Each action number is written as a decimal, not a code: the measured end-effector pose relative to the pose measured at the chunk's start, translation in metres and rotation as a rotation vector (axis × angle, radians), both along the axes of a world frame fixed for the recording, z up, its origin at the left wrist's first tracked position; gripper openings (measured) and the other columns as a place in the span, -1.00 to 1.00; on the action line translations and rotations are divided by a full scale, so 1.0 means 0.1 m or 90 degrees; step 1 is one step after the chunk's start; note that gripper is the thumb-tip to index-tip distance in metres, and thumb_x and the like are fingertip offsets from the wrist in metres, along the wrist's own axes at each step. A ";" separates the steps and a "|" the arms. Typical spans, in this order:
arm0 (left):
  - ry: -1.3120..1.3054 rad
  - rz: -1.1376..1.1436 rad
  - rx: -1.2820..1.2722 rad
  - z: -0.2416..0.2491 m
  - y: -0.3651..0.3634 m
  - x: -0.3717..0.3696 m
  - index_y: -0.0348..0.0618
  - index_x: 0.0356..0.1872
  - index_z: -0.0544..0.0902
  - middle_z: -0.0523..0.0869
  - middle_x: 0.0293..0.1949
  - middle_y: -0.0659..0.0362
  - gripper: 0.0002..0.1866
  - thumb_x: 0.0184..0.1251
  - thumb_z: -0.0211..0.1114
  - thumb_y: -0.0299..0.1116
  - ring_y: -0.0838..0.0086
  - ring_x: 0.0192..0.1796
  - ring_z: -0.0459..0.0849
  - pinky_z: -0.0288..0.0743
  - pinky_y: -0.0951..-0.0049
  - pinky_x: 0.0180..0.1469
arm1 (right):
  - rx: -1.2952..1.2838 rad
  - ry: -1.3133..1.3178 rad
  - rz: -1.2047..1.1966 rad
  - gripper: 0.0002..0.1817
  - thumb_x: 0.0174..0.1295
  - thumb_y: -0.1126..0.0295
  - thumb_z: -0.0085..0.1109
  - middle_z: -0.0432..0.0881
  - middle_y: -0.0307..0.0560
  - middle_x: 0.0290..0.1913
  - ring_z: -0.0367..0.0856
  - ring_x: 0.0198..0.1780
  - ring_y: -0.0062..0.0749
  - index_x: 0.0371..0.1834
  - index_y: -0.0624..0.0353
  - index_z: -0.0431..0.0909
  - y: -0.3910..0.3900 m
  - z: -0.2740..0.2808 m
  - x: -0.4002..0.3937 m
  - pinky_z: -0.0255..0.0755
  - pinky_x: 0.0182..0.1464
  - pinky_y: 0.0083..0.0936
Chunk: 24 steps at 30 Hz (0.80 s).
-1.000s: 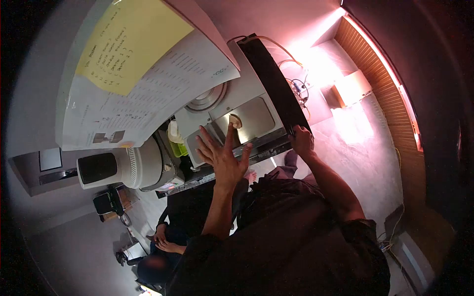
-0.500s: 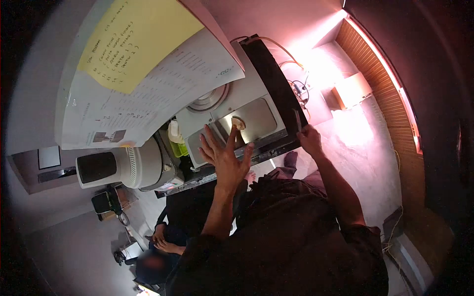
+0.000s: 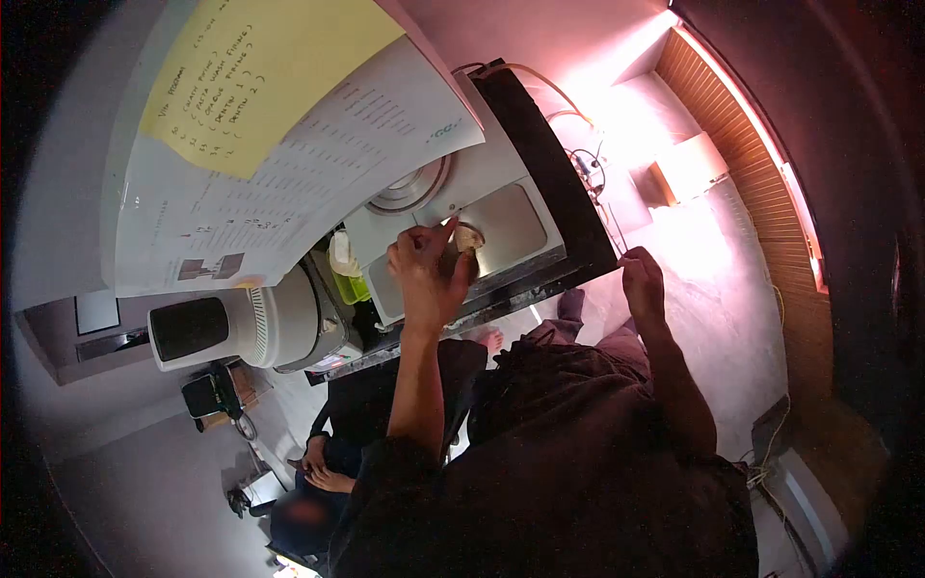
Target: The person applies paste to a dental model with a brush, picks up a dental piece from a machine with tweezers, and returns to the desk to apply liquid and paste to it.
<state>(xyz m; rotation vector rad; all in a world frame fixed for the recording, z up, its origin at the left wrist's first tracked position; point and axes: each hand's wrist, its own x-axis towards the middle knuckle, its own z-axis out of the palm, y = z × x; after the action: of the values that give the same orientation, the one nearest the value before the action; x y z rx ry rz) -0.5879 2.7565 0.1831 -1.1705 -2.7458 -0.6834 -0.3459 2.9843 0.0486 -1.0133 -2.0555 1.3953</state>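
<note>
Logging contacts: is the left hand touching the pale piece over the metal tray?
Cannot tell. The head view shows the left hand with thumb and forefinger at the pale piece, any gap too small to see.

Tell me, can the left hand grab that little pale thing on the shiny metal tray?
Probably yes: the left hand is already right beside the pale thing, finger and thumb close around it, and nothing seems to block them over the tray.
</note>
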 end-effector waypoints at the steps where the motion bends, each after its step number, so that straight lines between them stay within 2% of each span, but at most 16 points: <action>1: 0.001 -0.007 -0.010 0.01 0.00 -0.01 0.14 0.22 0.78 0.55 0.09 0.08 -0.47 0.14 0.57 -0.20 0.13 0.17 0.46 0.27 0.00 0.23 | -0.161 -0.003 -0.024 -0.83 0.29 0.38 0.13 0.46 -0.10 -0.46 0.46 -0.40 -0.38 -0.23 0.28 0.58 -0.04 0.08 0.01 0.37 -0.32 -0.33; 2: 0.003 -0.015 -0.021 0.02 0.00 -0.02 0.15 0.22 0.78 0.55 0.09 0.09 -0.47 0.15 0.56 -0.19 0.13 0.17 0.45 0.26 0.00 0.24 | -0.316 -0.009 -0.067 -0.76 0.34 0.29 0.09 0.40 -0.17 -0.51 0.38 -0.43 -0.49 -0.19 0.28 0.59 -0.07 0.16 0.02 0.32 -0.33 -0.37; 8: 0.000 -0.021 -0.040 -0.01 0.01 -0.04 0.15 0.19 0.80 0.56 0.10 0.11 -0.51 0.18 0.57 -0.14 0.12 0.19 0.43 0.23 -0.01 0.23 | -0.286 -0.044 -0.057 -0.78 0.37 0.29 0.11 0.41 -0.16 -0.53 0.41 -0.46 -0.46 -0.21 0.24 0.58 -0.19 0.39 0.01 0.31 -0.35 -0.35; 11: -0.009 -0.009 -0.050 0.03 0.05 0.00 0.14 0.16 0.81 0.56 0.10 0.12 -0.52 0.17 0.59 -0.13 0.12 0.17 0.43 0.23 -0.01 0.20 | -0.254 0.016 -0.030 -0.77 0.36 0.27 0.12 0.41 -0.16 -0.53 0.41 -0.46 -0.45 -0.21 0.24 0.56 -0.23 0.38 0.04 0.31 -0.35 -0.35; 14: 0.008 -0.031 -0.048 0.01 0.03 -0.03 0.14 0.15 0.81 0.57 0.09 0.14 -0.52 0.15 0.60 -0.13 0.12 0.16 0.44 0.24 -0.01 0.18 | -0.261 -0.049 -0.030 -0.79 0.36 0.29 0.13 0.42 -0.14 -0.51 0.42 -0.45 -0.45 -0.20 0.24 0.56 -0.23 0.49 0.02 0.32 -0.35 -0.35; 17: 0.024 -0.045 -0.044 -0.04 -0.01 -0.06 0.14 0.13 0.81 0.58 0.09 0.16 -0.52 0.14 0.60 -0.13 0.12 0.15 0.44 0.25 -0.01 0.16 | -0.225 -0.037 -0.024 -0.80 0.35 0.30 0.14 0.43 -0.12 -0.51 0.43 -0.46 -0.43 -0.21 0.24 0.56 -0.24 0.47 0.04 0.32 -0.34 -0.34; 20: 0.027 -0.029 -0.044 -0.02 -0.01 -0.06 0.14 0.10 0.81 0.59 0.09 0.18 -0.54 0.13 0.60 -0.12 0.11 0.14 0.45 0.26 -0.01 0.15 | -0.271 -0.045 -0.045 -0.79 0.35 0.30 0.13 0.43 -0.08 -0.51 0.45 -0.46 -0.39 -0.21 0.25 0.57 -0.24 0.57 0.03 0.33 -0.34 -0.32; 23: 0.020 -0.018 -0.033 0.00 -0.02 -0.04 0.14 0.08 0.80 0.59 0.09 0.17 -0.56 0.14 0.60 -0.12 0.11 0.15 0.45 0.26 -0.01 0.15 | -0.171 -0.023 0.006 -0.78 0.34 0.28 0.13 0.41 -0.08 -0.53 0.44 -0.47 -0.37 -0.19 0.23 0.56 -0.24 0.47 0.07 0.32 -0.35 -0.31; 24: 0.016 -0.016 -0.028 0.01 -0.02 -0.04 0.14 0.07 0.80 0.60 0.09 0.17 -0.56 0.14 0.60 -0.12 0.11 0.15 0.45 0.26 -0.01 0.15 | -0.201 -0.030 -0.006 -0.78 0.34 0.28 0.13 0.40 -0.09 -0.53 0.44 -0.47 -0.38 -0.19 0.23 0.56 -0.24 0.48 0.07 0.32 -0.35 -0.31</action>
<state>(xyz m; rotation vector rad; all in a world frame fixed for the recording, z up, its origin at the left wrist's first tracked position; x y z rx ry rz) -0.5916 2.7549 0.1837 -1.2156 -2.7431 -0.6100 -0.3394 2.9606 0.0969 -1.1882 -1.8964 1.7445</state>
